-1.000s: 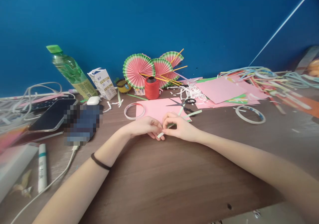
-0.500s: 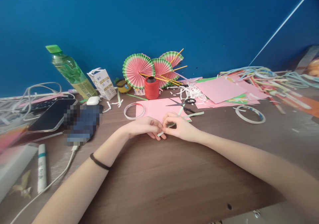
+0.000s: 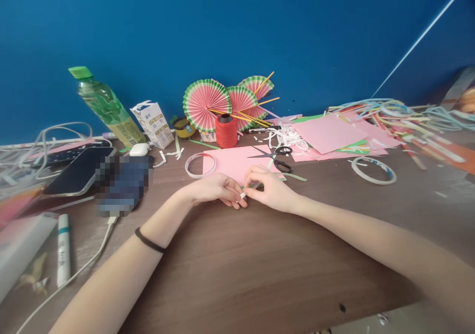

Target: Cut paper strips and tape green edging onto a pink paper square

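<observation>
My left hand (image 3: 222,190) and my right hand (image 3: 267,188) meet over the near edge of a pink sheet of paper (image 3: 233,158). Between their fingertips is a small white strip of paper (image 3: 243,195), pinched from both sides. A longer pale green strip (image 3: 296,177) shows beyond my right hand; whether it joins the piece in my fingers is hidden. Black-handled scissors (image 3: 276,157) lie open-bladed on the pink sheet, just past my right hand. A roll of tape (image 3: 201,165) rests by the sheet's left edge.
Pleated watermelon-patterned fans (image 3: 207,105) stand against the blue wall behind a red thread spool (image 3: 226,131). Pink sheets (image 3: 334,132) and shredded strips spread to the right, near another tape roll (image 3: 373,170). At left are a bottle (image 3: 109,109), a carton (image 3: 153,124), a phone (image 3: 126,185) and a marker (image 3: 63,250).
The fingers have shifted slightly on the white strip, and more of its white face shows. Beyond my right hand, the pale green strip sits a little lower. Both arms stay almost in place.
</observation>
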The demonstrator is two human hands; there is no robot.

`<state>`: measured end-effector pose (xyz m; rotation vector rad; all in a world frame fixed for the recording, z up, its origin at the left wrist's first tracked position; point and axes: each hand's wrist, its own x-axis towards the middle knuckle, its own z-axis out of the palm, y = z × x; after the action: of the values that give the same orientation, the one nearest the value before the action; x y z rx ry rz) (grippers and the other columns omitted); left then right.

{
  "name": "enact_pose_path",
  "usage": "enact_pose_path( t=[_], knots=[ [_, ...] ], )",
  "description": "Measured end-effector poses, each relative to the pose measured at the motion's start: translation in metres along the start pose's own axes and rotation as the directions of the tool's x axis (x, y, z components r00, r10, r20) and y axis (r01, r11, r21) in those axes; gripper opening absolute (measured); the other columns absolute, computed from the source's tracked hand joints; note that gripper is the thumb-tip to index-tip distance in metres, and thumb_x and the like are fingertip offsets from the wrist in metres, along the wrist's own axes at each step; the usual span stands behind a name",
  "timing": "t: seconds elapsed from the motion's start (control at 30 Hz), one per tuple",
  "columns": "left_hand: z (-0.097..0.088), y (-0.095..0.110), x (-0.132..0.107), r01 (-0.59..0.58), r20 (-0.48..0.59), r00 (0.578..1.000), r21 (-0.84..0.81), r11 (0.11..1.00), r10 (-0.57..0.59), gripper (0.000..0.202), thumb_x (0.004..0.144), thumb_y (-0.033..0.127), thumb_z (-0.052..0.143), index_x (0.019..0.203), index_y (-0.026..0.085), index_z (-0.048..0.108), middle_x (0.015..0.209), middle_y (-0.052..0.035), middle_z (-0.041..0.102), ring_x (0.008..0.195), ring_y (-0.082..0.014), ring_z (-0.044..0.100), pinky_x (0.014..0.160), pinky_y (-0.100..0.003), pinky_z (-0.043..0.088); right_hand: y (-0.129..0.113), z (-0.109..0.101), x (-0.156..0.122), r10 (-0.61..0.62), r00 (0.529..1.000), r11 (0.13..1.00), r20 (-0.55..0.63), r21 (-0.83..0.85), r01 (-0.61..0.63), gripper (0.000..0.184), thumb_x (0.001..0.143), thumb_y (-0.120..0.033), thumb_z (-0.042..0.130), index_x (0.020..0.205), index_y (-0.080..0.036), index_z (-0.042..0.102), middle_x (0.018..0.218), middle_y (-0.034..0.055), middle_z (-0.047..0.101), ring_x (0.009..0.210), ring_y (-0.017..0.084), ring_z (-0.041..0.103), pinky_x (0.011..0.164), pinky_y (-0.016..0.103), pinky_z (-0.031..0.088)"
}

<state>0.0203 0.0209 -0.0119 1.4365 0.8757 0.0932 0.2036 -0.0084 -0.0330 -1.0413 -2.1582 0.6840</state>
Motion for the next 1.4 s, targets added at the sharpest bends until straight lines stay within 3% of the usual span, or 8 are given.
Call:
enact_pose_path(
  t=[0.2, 0.47, 0.6, 0.67, 0.73, 0.8, 1.13, 1.4],
  knots=[
    [0.0, 0.0, -0.001, -0.001, -0.012, 1.0, -0.012, 1.0, 0.001, 0.013, 0.067, 0.018, 0.065, 0.079, 0.014, 0.068, 0.086, -0.006, 0.071, 0.073, -0.0108, 0.063, 0.068, -0.021, 0.048, 0.002, 0.003, -0.001, -0.05, 0.998, 0.992, -0.043, -0.12, 0.045, 0.015, 0.073, -0.01, 0.056, 0.063, -0.018, 0.049, 0.076, 0.0017, 0.053, 0.081, 0.017, 0.047, 0.076, 0.032, 0.037],
    [-0.004, -0.002, -0.002, -0.036, 0.038, 0.999, -0.036, 0.999, 0.037, 0.017, 0.068, 0.022, 0.066, 0.084, 0.015, 0.068, 0.089, -0.0066, 0.071, 0.077, -0.0118, 0.064, 0.072, -0.022, 0.048, 0.003, 0.004, -0.003, -0.104, 0.992, 0.989, -0.065, -0.108, 0.097, 0.014, 0.075, -0.012, 0.054, 0.066, -0.02, 0.046, 0.076, 0.0021, 0.052, 0.08, 0.018, 0.047, 0.075, 0.033, 0.037],
    [-0.004, -0.003, -0.003, -0.032, 0.031, 0.999, -0.048, 0.998, 0.034, 0.021, 0.067, 0.021, 0.067, 0.087, 0.015, 0.067, 0.088, -0.0069, 0.071, 0.08, -0.013, 0.064, 0.073, -0.023, 0.048, 0.007, 0.002, -0.003, -0.06, 0.992, 0.995, -0.111, -0.085, 0.05, 0.014, 0.073, -0.021, 0.061, 0.079, -0.019, 0.049, 0.087, 0.0044, 0.054, 0.085, 0.019, 0.048, 0.075, 0.033, 0.039],
    [-0.004, -0.002, -0.003, -0.023, 0.02, 1.0, -0.06, 0.998, 0.024, 0.02, 0.068, 0.021, 0.066, 0.087, 0.015, 0.067, 0.087, -0.0063, 0.071, 0.078, -0.0126, 0.064, 0.072, -0.023, 0.049, 0.01, 0.002, -0.002, -0.061, 0.995, 0.993, -0.075, -0.102, 0.053, 0.012, 0.076, -0.025, 0.06, 0.083, -0.019, 0.052, 0.09, 0.0048, 0.057, 0.088, 0.019, 0.049, 0.078, 0.034, 0.038],
    [-0.004, -0.002, -0.003, -0.018, 0.001, 1.0, -0.072, 0.997, 0.018, 0.017, 0.068, 0.021, 0.066, 0.085, 0.015, 0.066, 0.085, -0.0055, 0.071, 0.074, -0.0118, 0.064, 0.071, -0.023, 0.049, 0.012, 0.002, -0.002, -0.104, 0.995, 0.987, -0.008, -0.124, 0.102, 0.005, 0.082, -0.023, 0.054, 0.079, -0.019, 0.055, 0.087, 0.0037, 0.06, 0.089, 0.019, 0.049, 0.082, 0.035, 0.035],
    [-0.004, -0.001, -0.003, -0.015, -0.014, 1.0, -0.081, 0.997, 0.014, 0.016, 0.069, 0.02, 0.066, 0.083, 0.014, 0.066, 0.082, -0.0052, 0.071, 0.071, -0.0113, 0.064, 0.069, -0.023, 0.05, 0.013, 0.002, -0.002, -0.144, 0.989, 0.98, 0.02, -0.136, 0.146, 0.013, 0.085, -0.02, 0.048, 0.073, -0.019, 0.054, 0.083, 0.003, 0.06, 0.088, 0.018, 0.048, 0.082, 0.035, 0.034],
    [-0.005, -0.005, -0.001, -0.018, -0.055, 0.998, -0.151, 0.988, 0.01, 0.023, 0.071, 0.034, 0.067, 0.077, 0.012, 0.061, 0.073, -0.0068, 0.07, 0.066, -0.0137, 0.065, 0.065, -0.026, 0.05, 0.011, 0.004, -0.002, -0.135, 0.988, 0.983, -0.076, -0.137, 0.123, 0.018, 0.085, -0.015, 0.04, 0.068, -0.02, 0.042, 0.073, 0.0024, 0.052, 0.078, 0.017, 0.046, 0.074, 0.032, 0.035],
    [-0.007, -0.007, -0.001, -0.032, -0.038, 0.999, -0.142, 0.989, 0.027, 0.028, 0.071, 0.038, 0.067, 0.08, 0.011, 0.062, 0.075, -0.0077, 0.07, 0.067, -0.014, 0.065, 0.066, -0.027, 0.05, 0.011, 0.004, 0.0, -0.111, 0.991, 0.984, -0.068, -0.144, 0.101, 0.016, 0.085, -0.02, 0.044, 0.069, -0.02, 0.044, 0.073, 0.0021, 0.053, 0.078, 0.017, 0.046, 0.074, 0.032, 0.035]
  ],
)
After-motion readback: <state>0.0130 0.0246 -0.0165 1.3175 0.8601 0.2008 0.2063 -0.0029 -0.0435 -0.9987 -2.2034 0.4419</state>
